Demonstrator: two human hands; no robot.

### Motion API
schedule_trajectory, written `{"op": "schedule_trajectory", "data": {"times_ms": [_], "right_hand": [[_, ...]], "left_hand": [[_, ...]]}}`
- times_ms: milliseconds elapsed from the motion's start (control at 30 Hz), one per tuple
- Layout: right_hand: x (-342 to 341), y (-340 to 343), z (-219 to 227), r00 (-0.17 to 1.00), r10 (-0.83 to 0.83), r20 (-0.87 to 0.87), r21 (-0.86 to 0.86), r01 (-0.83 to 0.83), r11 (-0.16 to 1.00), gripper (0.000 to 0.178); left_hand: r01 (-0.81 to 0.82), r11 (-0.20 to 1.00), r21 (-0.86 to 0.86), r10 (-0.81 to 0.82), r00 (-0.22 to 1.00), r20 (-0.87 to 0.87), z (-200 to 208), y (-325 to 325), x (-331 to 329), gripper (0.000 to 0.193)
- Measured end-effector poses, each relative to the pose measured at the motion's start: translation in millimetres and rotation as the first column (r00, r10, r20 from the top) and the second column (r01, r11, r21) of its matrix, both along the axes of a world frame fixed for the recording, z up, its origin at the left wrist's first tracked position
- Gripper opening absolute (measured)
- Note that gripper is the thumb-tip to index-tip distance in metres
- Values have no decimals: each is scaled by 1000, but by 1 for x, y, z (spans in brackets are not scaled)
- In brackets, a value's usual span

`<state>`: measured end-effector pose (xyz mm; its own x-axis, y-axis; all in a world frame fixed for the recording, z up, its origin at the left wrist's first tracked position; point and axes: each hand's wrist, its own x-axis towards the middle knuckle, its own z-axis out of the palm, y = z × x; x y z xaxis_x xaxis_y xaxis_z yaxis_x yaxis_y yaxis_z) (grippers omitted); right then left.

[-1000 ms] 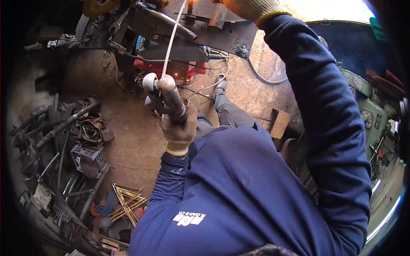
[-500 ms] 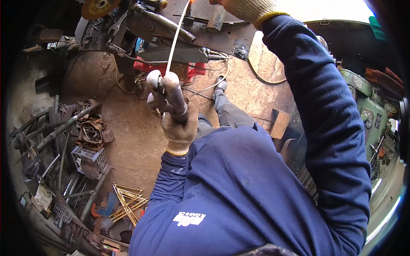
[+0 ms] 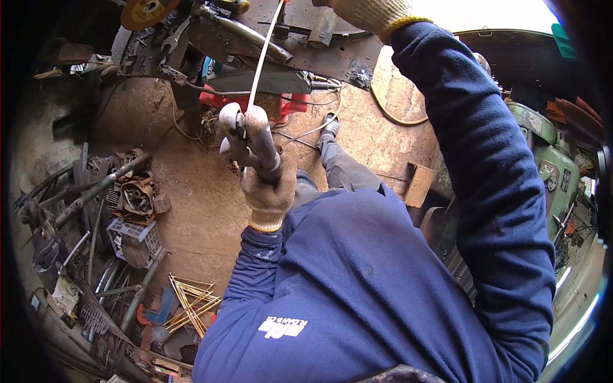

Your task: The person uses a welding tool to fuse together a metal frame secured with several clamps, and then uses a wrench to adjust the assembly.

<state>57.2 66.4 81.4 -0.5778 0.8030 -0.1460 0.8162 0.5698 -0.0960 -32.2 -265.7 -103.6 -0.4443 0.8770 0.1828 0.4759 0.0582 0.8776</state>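
My left hand, in a knitted work glove, is wrapped round the handle of a welding electrode holder with worn, rounded jaws. A long pale welding rod is clamped in those jaws and runs up to the top edge, where a small orange spot shows by its tip. My right hand, gloved too, reaches in at the top above a short metal pipe piece. The picture's edge cuts off its fingers, so their grip is hidden. Both lie over a dark steel work surface.
On that surface lie a wrench, a metal tube and a yellow disc. A red box and cables are beneath. Scrap bars, a grey crate and brass-coloured rods are left; a green machine right.
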Motion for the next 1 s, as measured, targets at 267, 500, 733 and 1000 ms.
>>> {"op": "schedule_trajectory", "data": {"times_ms": [267, 500, 733, 1000], "right_hand": [[3, -2, -2, 999, 12, -41, -3, -12, 1000, 31], [5, 0, -1, 997, 26, -79, 5, -25, 1000, 33], [11, -6, 6, 987, 52, -152, -13, -55, 998, 34], [8, 2, 0, 998, -11, -65, -12, 11, 1000, 28]], "left_hand": [[18, 992, -127, -30, 995, -94, 30, 12, 0, 29], [-36, 997, -71, 46, 990, 134, 12, 1, 4, 29], [-169, 981, -97, 195, 881, 430, 11, 0, 6, 33], [-58, 991, -118, 77, 983, 165, 24, 8, 4, 29]]}}
